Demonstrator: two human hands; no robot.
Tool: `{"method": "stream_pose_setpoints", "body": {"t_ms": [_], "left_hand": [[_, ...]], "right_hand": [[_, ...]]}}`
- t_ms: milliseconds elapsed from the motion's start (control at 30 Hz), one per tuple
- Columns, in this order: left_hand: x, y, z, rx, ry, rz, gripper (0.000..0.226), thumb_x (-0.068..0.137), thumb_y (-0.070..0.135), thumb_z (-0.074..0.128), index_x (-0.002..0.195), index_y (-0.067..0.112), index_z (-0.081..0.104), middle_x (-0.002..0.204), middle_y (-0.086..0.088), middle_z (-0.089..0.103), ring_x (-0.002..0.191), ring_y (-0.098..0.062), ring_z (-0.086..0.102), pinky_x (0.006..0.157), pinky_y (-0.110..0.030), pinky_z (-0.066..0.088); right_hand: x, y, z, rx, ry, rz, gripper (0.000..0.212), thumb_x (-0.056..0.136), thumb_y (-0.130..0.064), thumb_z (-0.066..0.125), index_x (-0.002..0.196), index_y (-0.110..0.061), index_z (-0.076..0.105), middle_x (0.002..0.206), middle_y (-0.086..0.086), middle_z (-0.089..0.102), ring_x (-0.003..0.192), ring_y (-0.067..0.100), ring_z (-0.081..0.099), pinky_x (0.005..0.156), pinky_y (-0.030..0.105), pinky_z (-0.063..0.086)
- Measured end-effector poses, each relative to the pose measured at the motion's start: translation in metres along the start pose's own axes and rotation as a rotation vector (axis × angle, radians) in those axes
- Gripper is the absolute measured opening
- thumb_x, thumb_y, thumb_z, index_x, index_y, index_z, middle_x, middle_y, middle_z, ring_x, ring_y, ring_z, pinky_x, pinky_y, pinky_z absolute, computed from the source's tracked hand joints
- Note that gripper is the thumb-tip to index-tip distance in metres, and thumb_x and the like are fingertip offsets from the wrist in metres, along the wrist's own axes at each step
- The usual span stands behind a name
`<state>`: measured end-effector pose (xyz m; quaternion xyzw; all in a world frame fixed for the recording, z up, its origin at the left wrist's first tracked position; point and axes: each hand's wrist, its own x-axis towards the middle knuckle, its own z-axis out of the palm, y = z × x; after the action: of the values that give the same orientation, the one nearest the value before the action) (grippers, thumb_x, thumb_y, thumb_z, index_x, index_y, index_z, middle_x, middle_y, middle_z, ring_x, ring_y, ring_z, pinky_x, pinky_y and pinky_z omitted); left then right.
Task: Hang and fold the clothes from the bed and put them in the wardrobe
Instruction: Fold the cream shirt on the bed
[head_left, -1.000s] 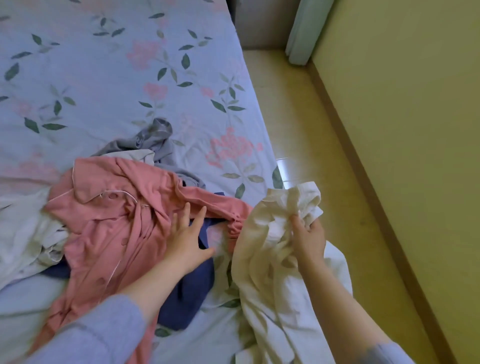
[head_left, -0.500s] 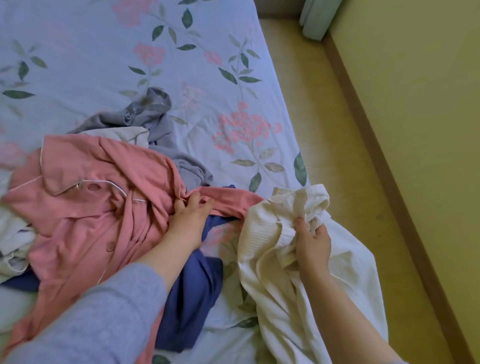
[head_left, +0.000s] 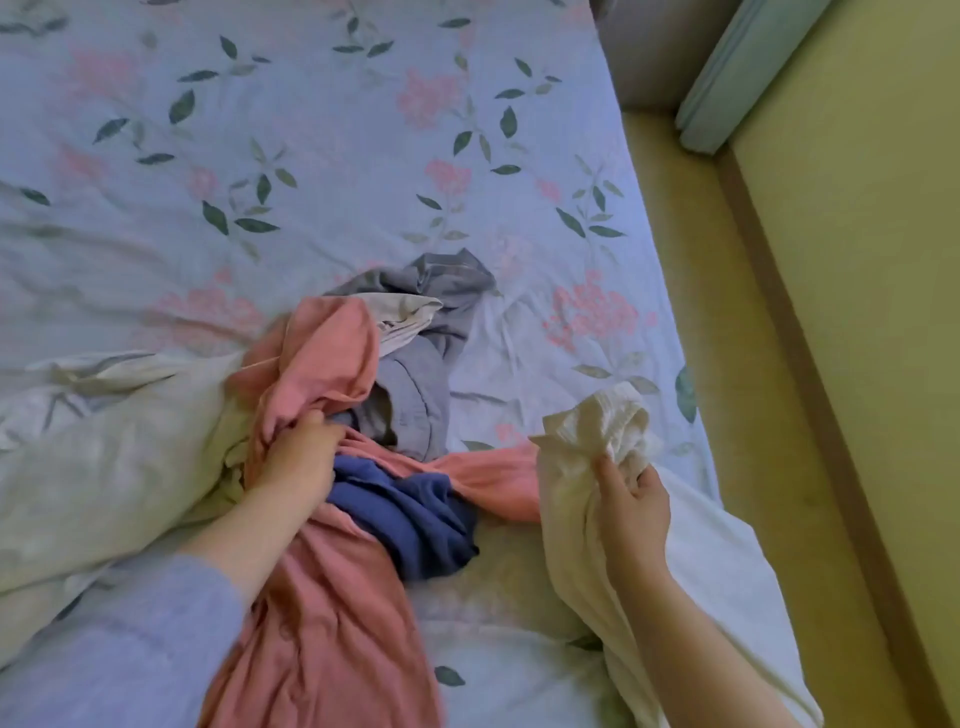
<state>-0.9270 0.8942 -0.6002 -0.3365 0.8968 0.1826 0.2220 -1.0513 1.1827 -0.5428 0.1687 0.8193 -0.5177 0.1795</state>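
Observation:
A pile of clothes lies on the floral bed sheet. My left hand grips a bunched fold of the pink pyjama shirt, which is pushed up and left over the pile. A dark blue garment lies exposed under it, and a grey garment sits behind. My right hand grips the top of a cream ribbed garment and holds it up at the bed's right edge, with the rest hanging down.
A pale white garment lies heaped at the left. A strip of yellowish floor runs along the bed's right side, bounded by a yellow wall. A pale green curtain edge hangs at the far corner.
My left hand went from resting flat on the pink shirt to gripping it and pushing it left, uncovering the blue and grey garments. My right hand kept hold of the cream garment.

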Motion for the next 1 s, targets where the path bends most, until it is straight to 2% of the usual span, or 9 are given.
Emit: {"method": "stream_pose_setpoints", "body": {"t_ms": [67,167,300,467,533,633,767,900,1000], "left_hand": [[-0.009,-0.047,-0.024,-0.004,0.017,-0.065,0.042,0.088,0.006,0.052,0.129,0.015,0.057,0.141,-0.017,0.042,0.122,-0.035,0.049,0.096,-0.035,0.041],[-0.024,-0.109,-0.051,0.036,-0.003,-0.145,0.042,0.089,0.005,0.054,0.130,0.013,0.058,0.140,-0.017,0.044,0.128,-0.036,0.042,0.104,-0.035,0.039],[-0.058,-0.138,-0.062,-0.198,-0.052,-0.072,0.061,0.079,0.003,0.058,0.139,0.008,0.049,0.149,-0.018,0.037,0.143,-0.036,0.025,0.114,-0.035,0.027],[-0.096,-0.128,-0.076,-0.315,0.244,0.033,0.082,0.067,0.051,0.058,0.141,0.016,0.045,0.146,-0.009,0.041,0.139,-0.029,0.028,0.113,-0.038,0.029],[-0.097,-0.108,-0.080,-0.280,0.239,0.013,0.100,0.066,0.074,0.056,0.149,0.026,0.028,0.156,-0.006,0.024,0.144,-0.030,0.018,0.117,-0.045,0.022],[-0.086,-0.080,-0.074,-0.306,0.042,-0.107,0.126,0.055,0.088,0.057,0.151,0.038,-0.009,0.159,-0.001,-0.024,0.143,-0.046,-0.019,0.115,-0.060,0.008],[-0.068,-0.066,-0.052,-0.295,-0.065,-0.245,0.140,0.045,0.089,0.064,0.144,0.047,-0.025,0.148,-0.002,-0.046,0.136,-0.055,-0.026,0.108,-0.071,0.017],[-0.042,-0.066,-0.027,-0.274,-0.003,-0.293,0.143,0.036,0.091,0.065,0.142,0.051,-0.023,0.141,-0.005,-0.053,0.134,-0.057,-0.025,0.105,-0.072,0.017],[-0.025,-0.065,-0.006,-0.166,0.038,-0.292,0.130,0.042,0.080,0.071,0.148,0.048,0.004,0.148,-0.006,-0.041,0.136,-0.058,-0.015,0.109,-0.068,0.019]], "right_hand": [[-0.017,-0.012,0.012,-0.020,-0.015,0.001,0.011,0.093,-0.022,0.058,0.091,-0.013,0.063,0.088,0.009,0.069,0.087,0.025,0.064,0.080,0.040,0.049],[-0.052,-0.032,0.040,-0.045,-0.078,-0.037,0.007,0.093,-0.023,0.058,0.090,-0.021,0.064,0.088,0.001,0.070,0.086,0.019,0.065,0.077,0.038,0.051],[-0.103,-0.036,0.083,-0.074,-0.141,-0.044,0.008,0.094,-0.022,0.059,0.098,-0.019,0.065,0.091,0.000,0.071,0.087,0.018,0.066,0.073,0.034,0.051],[-0.144,-0.042,0.115,-0.100,-0.160,-0.032,0.010,0.095,-0.023,0.058,0.102,-0.016,0.061,0.094,0.003,0.068,0.087,0.021,0.062,0.077,0.036,0.048],[-0.148,-0.047,0.118,-0.092,-0.153,-0.029,0.013,0.095,-0.024,0.059,0.103,-0.015,0.061,0.095,0.005,0.067,0.085,0.019,0.062,0.076,0.036,0.048],[-0.152,-0.047,0.119,-0.058,-0.128,-0.015,0.018,0.094,-0.027,0.060,0.103,-0.011,0.062,0.093,0.006,0.068,0.087,0.023,0.063,0.076,0.037,0.048],[-0.145,-0.036,0.109,0.001,-0.065,0.028,0.019,0.094,-0.028,0.060,0.099,-0.010,0.063,0.088,0.006,0.068,0.082,0.024,0.064,0.064,0.032,0.047],[-0.125,-0.028,0.108,0.029,-0.091,0.060,0.020,0.095,-0.024,0.060,0.101,-0.006,0.063,0.091,0.010,0.068,0.085,0.027,0.064,0.066,0.033,0.049],[-0.110,-0.019,0.114,0.060,-0.114,0.084,0.014,0.094,-0.024,0.060,0.096,-0.011,0.063,0.086,0.006,0.068,0.079,0.024,0.065,0.062,0.031,0.049]]}}
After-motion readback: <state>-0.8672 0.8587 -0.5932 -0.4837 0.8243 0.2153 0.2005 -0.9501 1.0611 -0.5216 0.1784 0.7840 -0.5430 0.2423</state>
